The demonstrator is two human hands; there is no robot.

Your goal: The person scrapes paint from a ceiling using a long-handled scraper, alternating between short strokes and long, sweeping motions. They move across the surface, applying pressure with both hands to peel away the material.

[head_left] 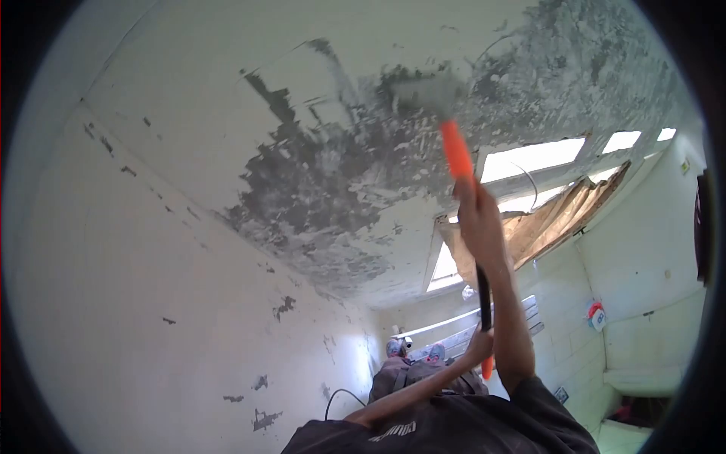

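Note:
A long-handled scraper (457, 147), orange at its upper part and lower end and black between, points up toward a surface of peeling pale paint and grey patches (302, 178). Its wide blade (431, 92) is blurred and lies over the grey area; contact cannot be made out. My right hand (478, 219) is closed around the handle just below the upper orange part. Lower down, my left hand (481, 344) wraps the handle near its orange bottom end.
Bright window openings (533, 159) with a brown cloth (548, 227) hanging across are on the right. A pale wall (151, 303) with chipped spots fills the left. Below are slatted boards (454, 340), my shoes and a dark cable. A red and white item (597, 315) hangs at the right.

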